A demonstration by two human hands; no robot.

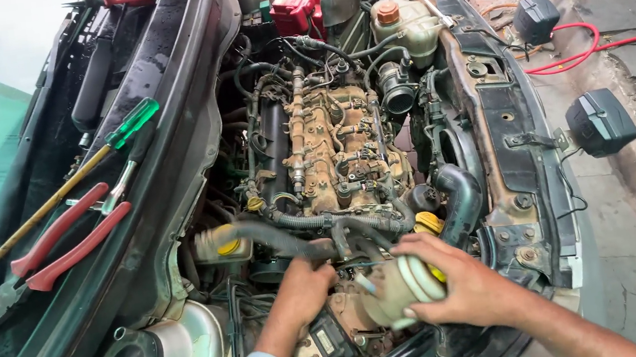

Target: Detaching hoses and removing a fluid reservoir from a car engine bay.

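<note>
Cream ribbed plastic canister, beside the rusty engine block, sits grasped by right hand; left hand clenches a black hose, both still attached.

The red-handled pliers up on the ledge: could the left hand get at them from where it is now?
Probably yes. The red-handled pliers lie uncovered on the ledge, and nothing stands between them and the left hand, which is down among the hoses.

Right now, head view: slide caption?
Both hands deep in engine bay; right grips beige canister; pliers nearby.
</note>
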